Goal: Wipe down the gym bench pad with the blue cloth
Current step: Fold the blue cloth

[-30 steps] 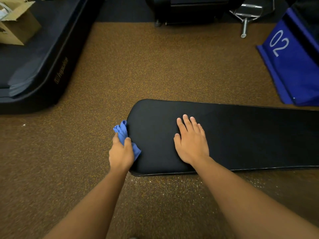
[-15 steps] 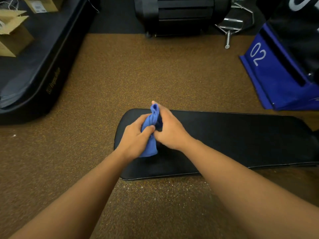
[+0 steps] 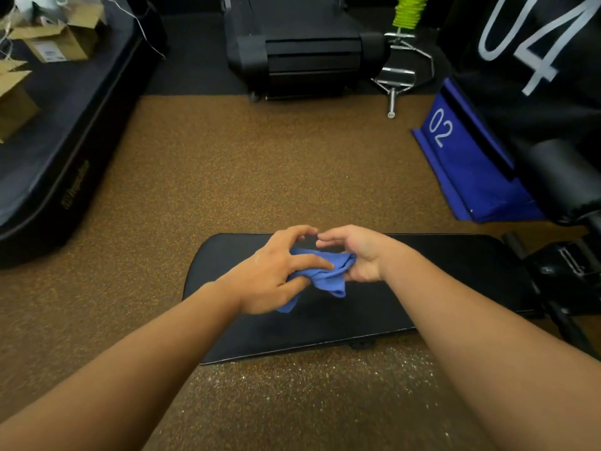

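Note:
The black gym bench pad (image 3: 439,288) lies flat in front of me, its rounded end to the left. Above the pad's left half I hold the crumpled blue cloth (image 3: 325,271) between both hands. My left hand (image 3: 273,271) grips the cloth's left side, fingers spread over it. My right hand (image 3: 357,255) holds the cloth's right end, palm turned toward me. A corner of the cloth hangs down below my left hand, just above the pad.
Brown speckled rubber floor surrounds the bench. A black mat with cardboard boxes (image 3: 55,40) lies at the left. A black machine (image 3: 302,50) stands at the back, a blue block marked 02 (image 3: 461,157) and black padded equipment (image 3: 553,177) at the right.
My left hand brought the cloth from the pad's left end up to the middle, my right hand lifted off the pad and joined it, and both hands are now spreading the cloth sideways.

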{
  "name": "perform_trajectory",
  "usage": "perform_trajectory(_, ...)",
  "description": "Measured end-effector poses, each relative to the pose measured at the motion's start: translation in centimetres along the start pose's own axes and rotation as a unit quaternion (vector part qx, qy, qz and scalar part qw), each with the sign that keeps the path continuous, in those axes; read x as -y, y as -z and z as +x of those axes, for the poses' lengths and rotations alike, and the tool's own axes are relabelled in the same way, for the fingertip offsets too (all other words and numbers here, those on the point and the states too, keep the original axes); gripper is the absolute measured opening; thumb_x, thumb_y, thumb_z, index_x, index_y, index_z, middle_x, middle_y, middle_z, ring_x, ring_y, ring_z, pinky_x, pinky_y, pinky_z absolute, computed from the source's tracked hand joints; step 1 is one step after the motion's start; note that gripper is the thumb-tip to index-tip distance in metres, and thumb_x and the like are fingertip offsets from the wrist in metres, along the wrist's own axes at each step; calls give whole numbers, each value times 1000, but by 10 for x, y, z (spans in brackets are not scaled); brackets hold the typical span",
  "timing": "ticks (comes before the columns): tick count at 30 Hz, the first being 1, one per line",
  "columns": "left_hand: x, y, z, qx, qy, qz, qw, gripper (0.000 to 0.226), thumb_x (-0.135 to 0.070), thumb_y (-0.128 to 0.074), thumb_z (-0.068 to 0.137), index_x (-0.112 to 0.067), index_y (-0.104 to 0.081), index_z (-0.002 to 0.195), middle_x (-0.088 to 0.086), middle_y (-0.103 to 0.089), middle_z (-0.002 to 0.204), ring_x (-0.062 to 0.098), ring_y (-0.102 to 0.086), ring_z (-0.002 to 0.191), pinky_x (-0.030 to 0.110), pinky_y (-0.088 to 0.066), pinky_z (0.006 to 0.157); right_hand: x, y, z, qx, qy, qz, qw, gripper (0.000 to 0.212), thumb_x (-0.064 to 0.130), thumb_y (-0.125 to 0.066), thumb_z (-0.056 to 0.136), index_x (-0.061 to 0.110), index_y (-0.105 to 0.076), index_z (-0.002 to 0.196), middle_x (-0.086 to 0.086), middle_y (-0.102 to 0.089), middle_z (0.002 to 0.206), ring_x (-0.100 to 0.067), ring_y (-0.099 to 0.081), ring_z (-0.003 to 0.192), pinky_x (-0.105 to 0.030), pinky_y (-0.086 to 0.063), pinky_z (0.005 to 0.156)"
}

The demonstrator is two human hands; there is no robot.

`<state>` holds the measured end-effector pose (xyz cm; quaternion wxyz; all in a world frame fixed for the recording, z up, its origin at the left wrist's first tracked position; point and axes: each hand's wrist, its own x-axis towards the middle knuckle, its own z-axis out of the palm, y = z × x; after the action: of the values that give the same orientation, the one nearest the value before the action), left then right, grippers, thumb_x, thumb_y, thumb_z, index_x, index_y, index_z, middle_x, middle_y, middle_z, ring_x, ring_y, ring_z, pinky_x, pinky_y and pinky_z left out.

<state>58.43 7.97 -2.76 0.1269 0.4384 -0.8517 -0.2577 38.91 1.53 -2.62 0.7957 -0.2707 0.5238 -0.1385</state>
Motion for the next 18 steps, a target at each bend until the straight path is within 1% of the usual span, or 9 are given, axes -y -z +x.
perform_trajectory(2, -6, -2, 3, -3, -7, -14, 1000, 45, -28, -49, 89, -50, -48, 129, -8, -7, 153, 11, -17, 138, 27, -18, 111, 1, 3, -12, 41, 4, 12, 999, 26, 5, -44, 91, 2, -54, 114, -20, -65, 99, -28, -67, 82, -39, -56, 76)
perform_trajectory(4, -11, -4, 5, -9, 15, -60, 998, 55, -25, -54, 83, -53, -43, 129, -7, -9, 152, 12, -25, 135, 28, -25, 109, 3, 3, -21, 60, 20, 2, 998, 32, -3, -36, 86, 3, -58, 108, -18, -65, 99, -26, -66, 83, -35, -55, 79)
perform_trajectory(6, -15, -3, 10, -8, 53, -122, 991, 68, -25, -58, 72, -48, -33, 130, -6, -33, 143, 12, -47, 120, 34, -41, 99, 6, 3, -28, 68, 47, -7, 997, 39, -6, -32, 81, 4, -61, 105, -17, -65, 103, -26, -65, 90, -35, -53, 86)
perform_trajectory(7, -18, 0, 12, -5, 79, -154, 985, 72, -27, -59, 67, -44, -28, 129, -6, -47, 131, 11, -57, 105, 38, -47, 90, 9, 2, -32, 58, 59, -10, 996, 38, -6, -33, 79, 5, -63, 100, -17, -65, 102, -26, -64, 90, -35, -53, 84)
perform_trajectory(8, -20, 4, 15, 1, 104, -185, 977, 74, -31, -60, 62, -41, -24, 127, -6, -57, 117, 10, -61, 90, 39, -49, 82, 12, 3, -36, 41, 70, -12, 997, 33, -6, -35, 78, 7, -62, 92, -17, -63, 99, -26, -63, 87, -35, -54, 79)
perform_trajectory(9, -21, 8, 18, 6, 127, -209, 970, 77, -36, -61, 58, -39, -23, 125, -5, -60, 107, 9, -61, 82, 39, -50, 78, 14, 3, -41, 23, 82, -14, 996, 28, -6, -35, 77, 8, -59, 85, -16, -61, 94, -26, -62, 81, -33, -53, 72)
perform_trajectory(11, -19, 20, 23, 16, 162, -239, 957, 82, -43, -64, 53, -34, -26, 125, 2, -60, 108, 13, -62, 89, 40, -50, 84, 19, 5, -49, -10, 114, -13, 993, 28, -10, -34, 76, 8, -55, 82, -15, -58, 84, -23, -61, 73, -29, -51, 63)
perform_trajectory(14, -23, 43, 32, 54, 174, -252, 950, 83, -50, -70, 52, -28, -35, 124, 6, -60, 116, 18, -60, 104, 41, -48, 92, 24, 8, -59, -67, 165, -43, 983, 36, -14, -39, 75, 8, -63, 90, -15, -62, 85, -24, -61, 77, -30, -50, 66)
perform_trajectory(18, -39, 73, 42, 70, 173, -289, 939, 66, -48, -66, 50, -18, -52, 108, 6, -65, 101, 16, -60, 90, 36, -48, 85, 30, 7, -83, -84, 191, -113, 971, 46, -20, -43, 70, 11, -67, 95, -16, -65, 93, -26, -62, 84, -30, -53, 68)
